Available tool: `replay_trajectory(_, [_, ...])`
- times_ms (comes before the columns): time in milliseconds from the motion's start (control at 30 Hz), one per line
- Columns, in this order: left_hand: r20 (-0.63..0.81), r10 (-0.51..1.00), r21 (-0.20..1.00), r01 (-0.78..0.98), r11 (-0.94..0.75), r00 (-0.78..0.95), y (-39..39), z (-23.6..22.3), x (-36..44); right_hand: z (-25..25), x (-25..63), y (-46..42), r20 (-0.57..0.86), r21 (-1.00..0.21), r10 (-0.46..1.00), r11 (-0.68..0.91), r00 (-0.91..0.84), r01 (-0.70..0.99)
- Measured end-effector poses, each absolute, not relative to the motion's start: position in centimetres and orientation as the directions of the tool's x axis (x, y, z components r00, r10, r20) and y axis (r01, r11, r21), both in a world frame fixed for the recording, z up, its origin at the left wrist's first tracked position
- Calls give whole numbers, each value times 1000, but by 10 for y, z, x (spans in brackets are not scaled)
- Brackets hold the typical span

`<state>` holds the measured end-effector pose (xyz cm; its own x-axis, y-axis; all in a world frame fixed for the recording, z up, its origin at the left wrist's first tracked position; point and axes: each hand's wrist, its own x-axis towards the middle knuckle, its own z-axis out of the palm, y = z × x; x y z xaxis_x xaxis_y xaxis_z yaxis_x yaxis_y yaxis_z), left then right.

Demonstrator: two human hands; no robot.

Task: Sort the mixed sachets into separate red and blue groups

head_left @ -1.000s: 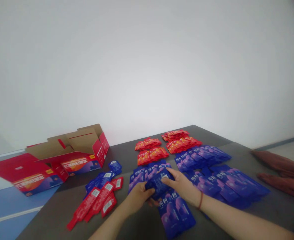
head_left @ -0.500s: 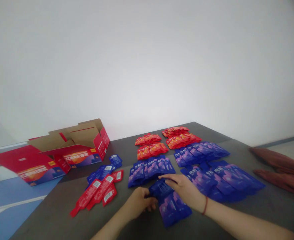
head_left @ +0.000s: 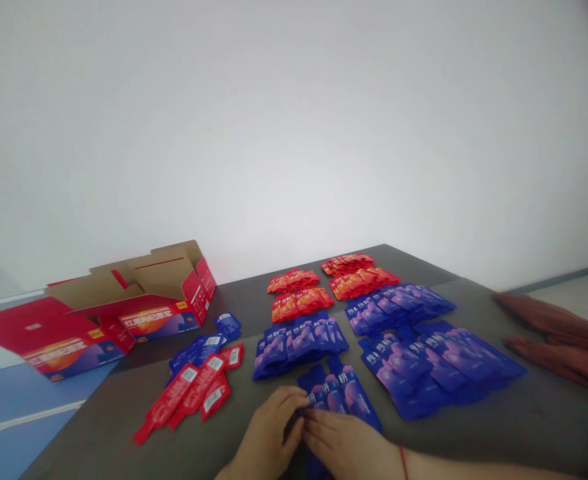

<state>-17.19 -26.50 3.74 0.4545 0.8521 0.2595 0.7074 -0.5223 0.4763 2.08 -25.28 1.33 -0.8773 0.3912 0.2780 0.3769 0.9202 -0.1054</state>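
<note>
My left hand (head_left: 274, 430) is closed, its fingertips and thumb around the dark end of a blue pouch. My right hand (head_left: 347, 440) meets it from the right, fingers together over the same blue pouch (head_left: 315, 467), which shows only in part below the palm. Just beyond the fingers lies a small overlapping group of blue pouches (head_left: 354, 397), face up with purple print. Behind that is a fanned row of blue pouches (head_left: 301, 343). Two larger blue fans, a near one (head_left: 444, 367) and a far one (head_left: 399, 307), lie to the right.
Red-orange pouches (head_left: 301, 303) lie in several rows at the back of the dark table (head_left: 254, 293). Loose red pouches (head_left: 199, 393) and blue ones (head_left: 197, 350) lie face down at left. Open red cartons (head_left: 159, 320) stand behind them. Brown cloth (head_left: 559, 333) is at right.
Both hands have drawn nearer to me, and the right has come down beside the left. The small blue group, partly covered before, now lies spread in front of the fingers.
</note>
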Motion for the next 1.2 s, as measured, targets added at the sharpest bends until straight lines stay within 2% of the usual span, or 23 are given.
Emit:
replay_trajectory(233, [213,813,361,730,-581,542,-266,8,-175,46,44,-253,144,-415,492,817,-858,399])
replay_trajectory(367, [170,788,336,717,-611,592,-266,1,-173,44,53,-253,130,-486,536,768,-834,418])
replay_trajectory(667, [152,741,253,699,-669,654,-258,-8,-164,28,58,-249,120,-342,546,807,-829,482])
replay_trajectory(900, [176,722,223,687,-692,670,-251,-13,-155,30,66,-250,198,-273,537,834,-820,480])
replay_trajectory(1033, [205,699,230,660,-715,686,-253,-7,-159,24,68,-245,279,-168,484,875,-829,454])
replay_trajectory(1100, [263,734,253,689,-679,626,-245,8,-168,18,68,-239,285,-94,435,900,-854,426])
replay_trajectory(1200, [385,853,263,844,-468,353,-210,42,-192,19,69,-230,290,-3,400,909,-870,417])
